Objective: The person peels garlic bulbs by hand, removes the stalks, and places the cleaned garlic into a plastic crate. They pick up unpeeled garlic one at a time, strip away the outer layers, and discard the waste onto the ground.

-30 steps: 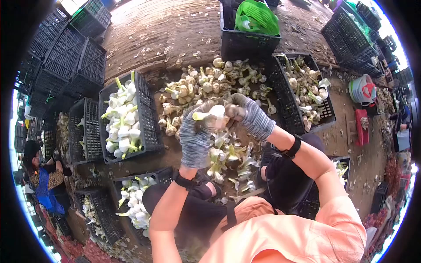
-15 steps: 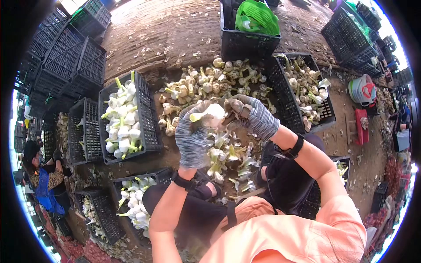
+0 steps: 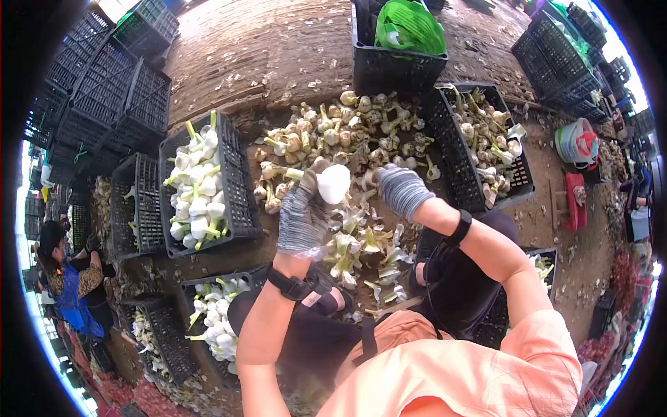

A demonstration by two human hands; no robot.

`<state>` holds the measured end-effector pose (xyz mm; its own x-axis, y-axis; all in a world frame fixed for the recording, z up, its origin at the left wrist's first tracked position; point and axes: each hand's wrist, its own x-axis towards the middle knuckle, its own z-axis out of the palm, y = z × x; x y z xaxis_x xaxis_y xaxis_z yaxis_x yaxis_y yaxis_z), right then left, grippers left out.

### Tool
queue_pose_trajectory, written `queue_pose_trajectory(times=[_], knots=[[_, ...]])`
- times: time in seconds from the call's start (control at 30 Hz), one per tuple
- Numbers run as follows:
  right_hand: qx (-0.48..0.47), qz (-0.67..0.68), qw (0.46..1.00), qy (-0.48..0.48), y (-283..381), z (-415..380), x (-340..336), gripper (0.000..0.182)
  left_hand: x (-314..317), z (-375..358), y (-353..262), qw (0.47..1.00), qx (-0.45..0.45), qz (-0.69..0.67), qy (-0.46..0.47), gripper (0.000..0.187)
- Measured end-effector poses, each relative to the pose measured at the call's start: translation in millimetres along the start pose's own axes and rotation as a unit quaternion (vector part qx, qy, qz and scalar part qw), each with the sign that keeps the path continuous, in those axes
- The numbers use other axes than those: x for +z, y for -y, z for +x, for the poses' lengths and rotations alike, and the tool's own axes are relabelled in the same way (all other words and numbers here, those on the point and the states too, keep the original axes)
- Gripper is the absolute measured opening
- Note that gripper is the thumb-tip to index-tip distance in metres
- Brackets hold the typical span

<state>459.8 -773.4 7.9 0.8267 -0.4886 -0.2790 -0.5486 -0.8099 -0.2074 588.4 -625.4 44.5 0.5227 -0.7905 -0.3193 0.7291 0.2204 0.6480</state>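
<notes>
While a peeled white garlic bulb (image 3: 334, 183) is gripped in the gloved left hand (image 3: 303, 217) at the middle of the frame, its green stalk points toward the left. The gloved right hand (image 3: 401, 190) is seen just right of the bulb, apart from it, with the fingers curled downward; whether anything is held in it cannot be told. Below both hands, a heap of green-and-white trimmings (image 3: 358, 251) is spread on the ground. Above the hands, a pile of unpeeled garlic (image 3: 347, 132) is laid across the dirt. To the left of the left hand, a black crate (image 3: 240, 187) is filled with cleaned white bulbs, and a second crate (image 3: 257, 278) of cleaned bulbs is seen at the lower left beside the person's knee. At the right of the pile, another black crate (image 3: 458, 174) is loaded with untrimmed garlic. At the top centre, a green bag (image 3: 408, 28) is held in a dark crate. At the far left edge, another person (image 3: 66, 278) is seated among stacked crates.
</notes>
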Motion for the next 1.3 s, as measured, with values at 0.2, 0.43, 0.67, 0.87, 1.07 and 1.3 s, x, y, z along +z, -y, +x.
queue_pose_trajectory(times=[0.2, 0.43, 0.67, 0.87, 1.07, 1.3], knots=[[0.053, 0.76, 0.635, 0.132, 9, -17, -35, 0.034, -8, 0, -1, 0.995, -0.067, -0.076, 0.027, 0.034], [0.048, 0.791, 0.589, 0.156, 12, -27, -39, 0.02, -2, -2, 5, 0.997, -0.011, 0.019, 0.081, 0.04], [-0.239, 0.745, 0.596, 0.181, -5, -41, -59, 0.021, 12, -7, -8, 0.978, 0.045, 0.133, 0.157, 0.049], [-0.194, 0.291, 0.911, 0.218, -17, -43, -59, 0.024, 11, -8, -3, 0.964, 0.082, 0.198, 0.159, 0.05], [-0.176, 0.48, 0.859, -0.033, 9, -31, -40, 0.025, 18, -13, -1, 0.955, 0.094, 0.221, 0.174, 0.041], [-0.34, 0.382, 0.838, 0.19, 29, -64, -33, 0.019, -3, -6, 1, 0.983, 0.067, 0.125, 0.117, 0.038]])
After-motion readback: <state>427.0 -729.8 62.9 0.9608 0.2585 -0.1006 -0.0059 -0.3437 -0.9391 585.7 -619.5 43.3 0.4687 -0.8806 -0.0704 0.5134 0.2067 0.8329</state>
